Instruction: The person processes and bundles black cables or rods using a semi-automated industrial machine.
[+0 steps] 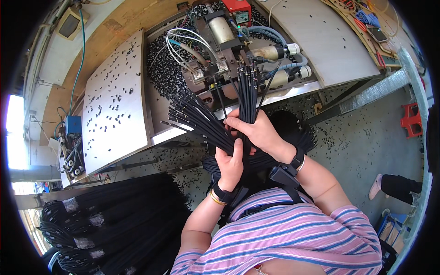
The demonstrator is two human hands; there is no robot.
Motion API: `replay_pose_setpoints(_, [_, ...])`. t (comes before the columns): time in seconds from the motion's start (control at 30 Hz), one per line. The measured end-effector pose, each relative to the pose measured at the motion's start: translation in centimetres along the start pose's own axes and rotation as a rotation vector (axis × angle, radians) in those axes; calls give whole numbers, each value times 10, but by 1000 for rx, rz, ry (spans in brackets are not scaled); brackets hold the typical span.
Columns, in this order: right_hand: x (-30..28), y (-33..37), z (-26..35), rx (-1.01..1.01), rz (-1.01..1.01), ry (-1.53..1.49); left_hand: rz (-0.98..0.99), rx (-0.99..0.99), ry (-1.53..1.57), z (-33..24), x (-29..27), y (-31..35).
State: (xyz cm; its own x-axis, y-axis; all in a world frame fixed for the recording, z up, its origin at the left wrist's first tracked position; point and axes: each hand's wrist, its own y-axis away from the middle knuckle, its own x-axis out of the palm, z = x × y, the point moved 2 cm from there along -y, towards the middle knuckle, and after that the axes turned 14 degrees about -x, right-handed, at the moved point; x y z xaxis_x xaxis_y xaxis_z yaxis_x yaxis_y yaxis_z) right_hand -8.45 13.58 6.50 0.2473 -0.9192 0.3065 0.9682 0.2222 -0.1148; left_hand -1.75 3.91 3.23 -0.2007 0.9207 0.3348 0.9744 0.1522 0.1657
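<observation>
Two fanned bunches of thin black cables with small metal-tipped ends are in my hands, in front of the bench machine. My left hand [230,164] is closed around the lower part of the left bunch [198,118], which spreads up and left. Higher up, my right hand [263,132] grips the right bunch [248,94], its thumb across the cables. A single cable [220,97] stands between the bunches, close to the machine [222,50] with its metal cylinders and hoses. The cables' lower lengths run down toward my lap, partly hidden by my hands.
Small black bits litter the machine's tray [167,73], the left white board [112,98] and the floor [341,133]. Large tied bundles of black cable [123,224] lie at lower left. A red stool [411,120] and another person's leg [401,185] are at right.
</observation>
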Motion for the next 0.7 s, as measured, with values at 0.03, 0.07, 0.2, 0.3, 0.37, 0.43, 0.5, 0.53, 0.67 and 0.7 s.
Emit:
replay_pose_setpoints(0.03, [2, -1, -1, 15, -6, 10, 0, 2, -1, -3, 0, -1])
replay_pose_setpoints(0.07, [3, -3, -2, 5, -22, -6, -5, 10, -37, -5, 1, -3])
replay_pose_setpoints(0.2, [6, -12, -4, -5, -61, -38, -17, 31, -122, -11, -2, -11])
replay_pose_setpoints(0.3, [7, -15, -4, 5, -78, -25, -11, 46, -140, -13, -5, -14])
replay_pose_setpoints(0.37, [9, -18, -4, 19, -82, -34, 0, -4, -55, -13, -7, -15])
replay_pose_setpoints(0.43, [10, -19, -3, 26, -84, -39, 4, -30, -12, -12, -9, -15])
replay_pose_setpoints(0.5, [11, -20, -1, 23, -86, -36, 6, -11, -29, -11, -9, -16])
replay_pose_setpoints(0.53, [11, -20, 0, 22, -86, -34, 15, -2, -14, -10, -10, -17])
replay_pose_setpoints(0.67, [2, -21, 4, 157, 119, 46, 99, -79, 37, -2, -11, -21])
replay_pose_setpoints(0.7, [0, -19, 3, 157, 116, 46, 97, -69, 31, -1, -12, -20])
